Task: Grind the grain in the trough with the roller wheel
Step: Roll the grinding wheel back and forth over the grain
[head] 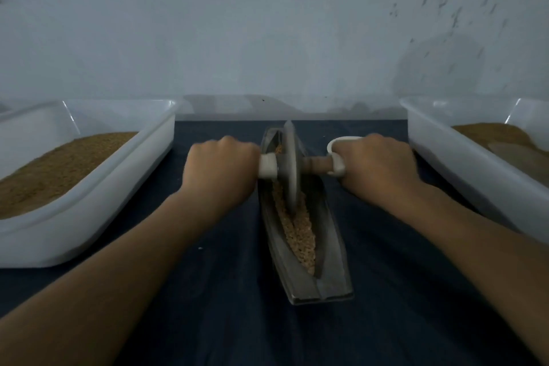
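two forearms [118,261] reach across the dark-covered table [237,321], left hand [221,166] curled round the white left handle of the roller wheel [291,166], right hand [377,163] gripping the right handle. the wheel stands upright in the far half of the metal trough [326,276], its rim down in the grain [300,241]. a left tub [89,232] and a right tub [475,175], both white and holding brown meal, flank the trough.
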